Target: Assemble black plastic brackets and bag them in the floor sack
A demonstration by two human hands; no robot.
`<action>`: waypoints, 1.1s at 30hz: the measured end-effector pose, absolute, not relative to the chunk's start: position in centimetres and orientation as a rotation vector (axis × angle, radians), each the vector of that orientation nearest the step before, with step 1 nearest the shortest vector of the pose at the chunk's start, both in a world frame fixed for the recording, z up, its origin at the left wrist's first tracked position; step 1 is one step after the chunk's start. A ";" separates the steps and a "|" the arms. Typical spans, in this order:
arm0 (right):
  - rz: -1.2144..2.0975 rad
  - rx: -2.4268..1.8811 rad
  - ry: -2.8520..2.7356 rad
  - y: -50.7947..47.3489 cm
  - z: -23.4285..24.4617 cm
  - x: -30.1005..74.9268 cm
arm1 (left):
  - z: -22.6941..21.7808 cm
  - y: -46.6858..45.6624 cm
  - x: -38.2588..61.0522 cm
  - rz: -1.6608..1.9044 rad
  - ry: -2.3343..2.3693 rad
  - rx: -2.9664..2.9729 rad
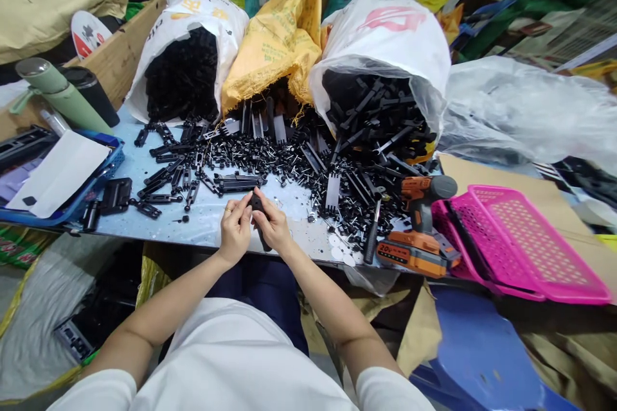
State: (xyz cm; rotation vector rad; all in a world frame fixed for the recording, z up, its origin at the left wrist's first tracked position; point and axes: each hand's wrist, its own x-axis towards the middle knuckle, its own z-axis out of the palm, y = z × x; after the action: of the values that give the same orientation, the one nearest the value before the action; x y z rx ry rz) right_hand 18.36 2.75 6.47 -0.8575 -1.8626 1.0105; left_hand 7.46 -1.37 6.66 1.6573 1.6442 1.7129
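Between my two hands is a long black plastic part, held over the table's front edge and tilted, its lower end toward me. My right hand is closed around it. My left hand, with a ring on one finger, pinches at its upper end; whether it grips the part itself or a small piece there is hidden by the fingers. Just beyond my fingertips lie several long black bars. A heap of small black pieces and screws spreads behind them.
Three sacks stand behind the heap: a white sack, a yellow sack and another white sack. At right lie a screwdriver, a cordless drill and pink baskets. A blue basket and green bottle stand left.
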 end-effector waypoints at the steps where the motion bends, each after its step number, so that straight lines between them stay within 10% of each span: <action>1: 0.975 -0.857 -1.878 2.6 6.6 18.3 | 6.7 -1.3 7.1 1.707 1.627 1.697; 10: 0.826 -0.935 -1.862 2.3 5.0 16.2 | 5.0 -0.6 6.1 1.675 1.672 1.698; 17: 0.625 -1.268 -2.330 9.6 4.0 23.5 | 2.0 -2.3 4.8 1.013 1.955 1.730; 23: -0.004 -1.827 -1.859 21.4 6.3 35.0 | 3.9 0.1 4.1 0.252 1.297 2.565; 33: -0.050 -2.001 -1.625 25.1 8.7 44.5 | 3.8 -0.1 4.9 0.017 1.719 2.475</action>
State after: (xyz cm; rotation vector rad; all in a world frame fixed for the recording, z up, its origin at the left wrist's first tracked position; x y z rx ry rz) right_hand 44.54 25.07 8.66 -2.0014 -1.6250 -0.0496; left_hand 4.93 -0.09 3.79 2.4754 1.7187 0.0174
